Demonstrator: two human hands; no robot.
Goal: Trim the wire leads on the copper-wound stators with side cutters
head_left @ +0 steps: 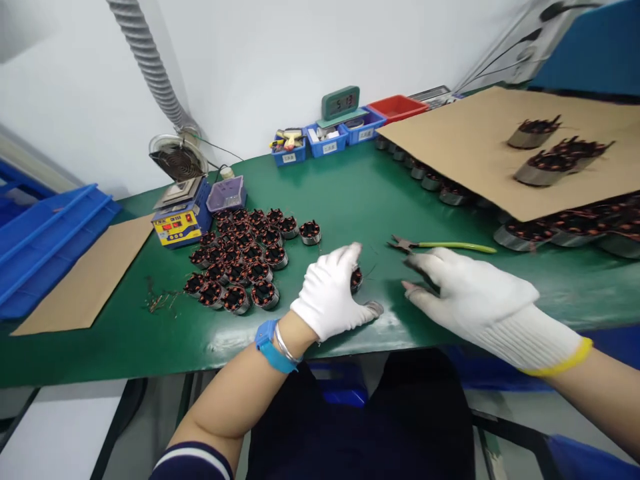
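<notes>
Left cardboard (95, 273): a flat sheet on the green worktop (340, 200), beside the blue crate (50, 240).
Wire scraps (160, 301): loose, thin ends, right of that sheet.
Blue-and-yellow unit (183, 223): behind the scraps, with the purple tray (243, 193) beside it.
Clustered wound cores (240, 257): packed close together, coils facing up; one separate core (310, 233) sits just beyond their right edge.
Left hand (333, 290): gloved, palm down, curved around the near core, thumb spread to the right; its grip is partly hidden, so whether it clamps the core or only rests against it I cannot tell.
Near core (356, 281): on the worktop, mostly behind the left hand, a thin wire showing to its right.
Step in hand: judged from the pose, the core is being steadied or positioned; handling it calls for support at the metal rim, sparing the coils and wire.
Green-handled cutters (445, 246): lying just beyond the right fingers, jaws parted and pointing left.
Right hand (465, 290): gloved, blurred, thumb and fingers apart at the tips; a dark patch between them leaves me unable to tell if anything is held.
Right cardboard (465, 133): raised over more cores, with upright cores (534, 133) on top.
</notes>
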